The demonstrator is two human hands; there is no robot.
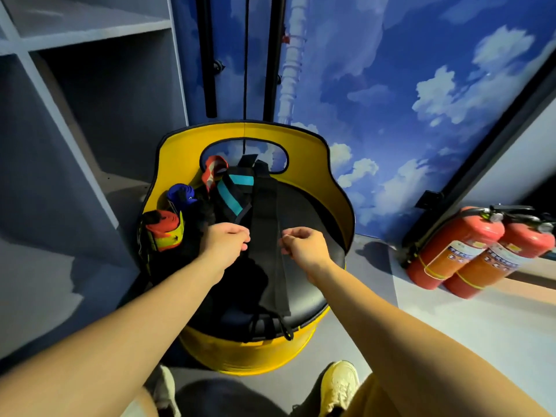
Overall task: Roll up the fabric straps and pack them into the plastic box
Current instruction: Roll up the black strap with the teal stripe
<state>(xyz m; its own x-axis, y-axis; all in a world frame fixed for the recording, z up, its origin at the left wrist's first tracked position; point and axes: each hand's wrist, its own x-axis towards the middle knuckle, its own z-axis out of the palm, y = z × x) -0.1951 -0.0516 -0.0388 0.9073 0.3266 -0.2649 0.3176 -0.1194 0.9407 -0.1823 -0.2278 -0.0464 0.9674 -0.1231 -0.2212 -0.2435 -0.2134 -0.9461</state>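
A long black fabric strap lies stretched across the black seat of a yellow tub chair. My left hand pinches its left edge and my right hand pinches its right edge, both at mid-length. Its near end hangs over the seat's front edge with black loops. A black strap with a teal band lies behind it. On the left of the seat sit a rolled red-and-yellow strap, a rolled blue strap and a red-and-white strap. No plastic box is in view.
Grey shelving stands on the left, close to the chair. Two red fire extinguishers lean on the floor at the right, against a wall painted with sky and clouds. My yellow shoe is below the chair.
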